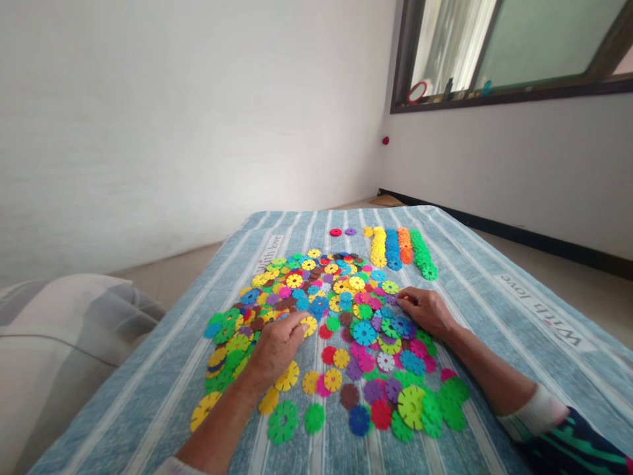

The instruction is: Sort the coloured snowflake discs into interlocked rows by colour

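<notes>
Counter: your cloth-covered counter (484, 277) stands near a white wall (198, 132), with a dark-framed window (534, 46) at the upper right.
Mixed discs: notched mixed discs (364, 332) lie overlapping in a broad spread before you, between and around your hands.
Rows: beyond the spread, toward the right, lie a yellow row (378, 248), a blue row (393, 249), an orange row (404, 245) and a green row (424, 256); a red disc (335, 232) and a purple disc (351, 231) lie to their left.
Left hand: your left hand (277, 346) has curled fingers at a large yellow disc (308, 326); you cannot tell whether it is gripped or only touched.
Right hand: your right hand (429, 310) appears to pinch a small orange-yellow disc (406, 298) at the spread's right edge.
Handling: pinch one disc by its rim, checking that its notches catch no neighbour, and lift clear before moving sideways.
</notes>
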`<act>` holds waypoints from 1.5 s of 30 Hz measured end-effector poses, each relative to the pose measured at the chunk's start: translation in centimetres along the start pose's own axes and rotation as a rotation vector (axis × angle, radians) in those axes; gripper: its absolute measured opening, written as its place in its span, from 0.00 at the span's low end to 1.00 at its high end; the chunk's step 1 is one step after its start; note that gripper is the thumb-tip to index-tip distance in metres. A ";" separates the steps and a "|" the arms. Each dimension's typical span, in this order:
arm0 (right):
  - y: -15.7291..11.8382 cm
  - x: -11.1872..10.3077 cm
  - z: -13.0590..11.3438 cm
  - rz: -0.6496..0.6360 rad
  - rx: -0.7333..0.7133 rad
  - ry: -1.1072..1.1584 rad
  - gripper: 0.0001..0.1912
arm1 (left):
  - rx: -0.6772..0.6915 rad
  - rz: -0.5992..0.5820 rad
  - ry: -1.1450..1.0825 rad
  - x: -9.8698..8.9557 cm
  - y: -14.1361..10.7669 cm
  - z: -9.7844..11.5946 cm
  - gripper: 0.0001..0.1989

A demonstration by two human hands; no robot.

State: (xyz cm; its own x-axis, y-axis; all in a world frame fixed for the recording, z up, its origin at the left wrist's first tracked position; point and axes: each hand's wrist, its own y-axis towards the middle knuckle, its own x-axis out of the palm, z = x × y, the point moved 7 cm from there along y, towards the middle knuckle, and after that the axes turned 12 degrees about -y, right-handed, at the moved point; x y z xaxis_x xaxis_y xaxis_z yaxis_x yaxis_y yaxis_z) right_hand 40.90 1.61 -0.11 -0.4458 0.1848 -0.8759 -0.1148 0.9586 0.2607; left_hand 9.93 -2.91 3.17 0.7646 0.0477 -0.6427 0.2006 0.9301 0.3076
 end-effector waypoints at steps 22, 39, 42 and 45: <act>-4.1 -0.3 -16.1 -0.184 -0.444 0.362 0.08 | 0.223 -0.097 -0.214 2.7 -2.0 5.1 0.12; 8.2 -1.9 -4.2 0.044 -0.035 -0.164 0.11 | 0.174 -0.049 -0.174 3.4 -2.3 3.6 0.07; 10.8 -1.8 -2.4 0.063 0.023 -0.276 0.12 | 0.162 -0.072 -0.150 3.6 -2.4 3.6 0.07; 12.3 -1.0 -1.8 0.040 0.046 -0.361 0.12 | 0.150 -0.085 -0.134 3.5 -2.4 3.7 0.08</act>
State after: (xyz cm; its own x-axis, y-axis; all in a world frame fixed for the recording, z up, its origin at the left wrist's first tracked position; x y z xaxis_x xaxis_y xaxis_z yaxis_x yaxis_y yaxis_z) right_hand 38.30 12.82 4.67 -0.1062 0.2789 -0.9544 -0.0604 0.9563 0.2862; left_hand 14.39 -6.34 2.76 0.8137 -0.0862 -0.5749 0.3487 0.8636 0.3641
